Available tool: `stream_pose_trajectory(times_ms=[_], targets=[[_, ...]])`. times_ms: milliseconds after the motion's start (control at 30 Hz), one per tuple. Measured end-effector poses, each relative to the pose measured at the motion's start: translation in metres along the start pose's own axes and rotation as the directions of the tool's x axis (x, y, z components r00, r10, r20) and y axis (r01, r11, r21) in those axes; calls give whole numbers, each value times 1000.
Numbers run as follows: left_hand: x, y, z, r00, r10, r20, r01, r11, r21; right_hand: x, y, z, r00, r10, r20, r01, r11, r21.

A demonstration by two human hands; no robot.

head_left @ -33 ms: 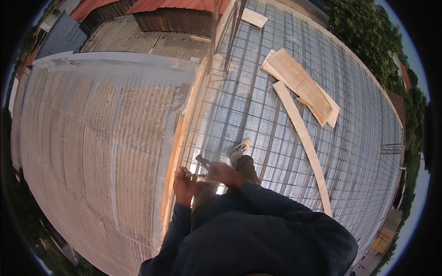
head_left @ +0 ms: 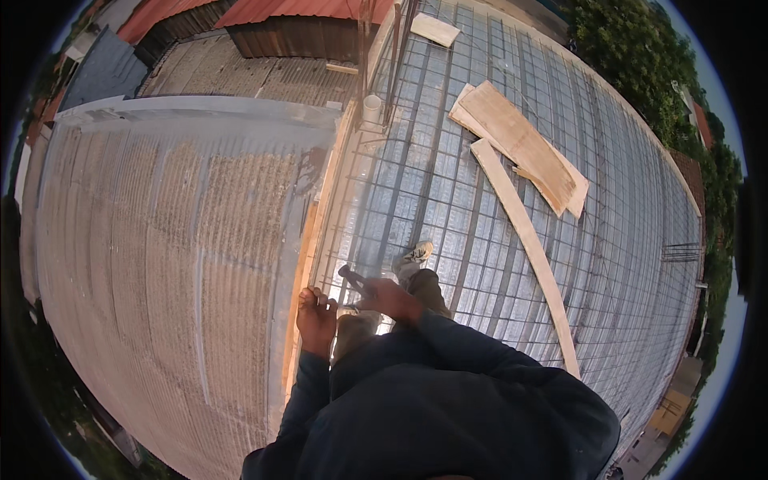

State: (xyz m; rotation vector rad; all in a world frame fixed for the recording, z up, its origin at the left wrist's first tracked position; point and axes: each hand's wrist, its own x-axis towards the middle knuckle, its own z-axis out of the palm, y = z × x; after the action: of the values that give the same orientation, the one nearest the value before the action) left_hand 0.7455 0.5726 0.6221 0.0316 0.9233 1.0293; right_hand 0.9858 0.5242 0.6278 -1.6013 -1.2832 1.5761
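Observation:
I stand on a grid of steel reinforcing bars point(head_left: 448, 200) laid over a flat slab. My right hand point(head_left: 386, 298) is shut on a dark plier-like tool point(head_left: 352, 280), whose tip points down at the bars near the slab's left edge. My left hand point(head_left: 316, 316) is curled into a fist just left of it, beside the wooden edge board point(head_left: 308, 240). Whether it holds anything is hidden. My shoe point(head_left: 416, 254) rests on the bars just beyond the hands.
A corrugated grey roof point(head_left: 176, 240) lies lower on the left, past the edge board. Flat wooden boards point(head_left: 524, 144) and a long plank point(head_left: 532, 248) lie on the bars to the right. Upright bars point(head_left: 376, 48) and a white pipe stub point(head_left: 372, 108) stand ahead.

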Motion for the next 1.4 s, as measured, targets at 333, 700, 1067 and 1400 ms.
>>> stream_pose_trajectory(times_ms=[333, 700, 1067, 1400], targets=[[92, -70, 186, 987, -100, 126, 83, 987, 134, -50, 10, -228, 964, 123, -236, -118, 992, 35], [129, -135, 321, 962, -272, 30, 270, 960, 71, -87, 36, -354, 924, 319, -210, -293, 945, 147], [304, -100, 463, 998, 65, 24, -67, 813, 578, -109, 184, -361, 501, 809, -308, -220, 463, 858], [415, -89, 576, 916, 298, 268, -384, 459, 801, -89, 172, -341, 300, 948, -106, -411, 228, 883]])
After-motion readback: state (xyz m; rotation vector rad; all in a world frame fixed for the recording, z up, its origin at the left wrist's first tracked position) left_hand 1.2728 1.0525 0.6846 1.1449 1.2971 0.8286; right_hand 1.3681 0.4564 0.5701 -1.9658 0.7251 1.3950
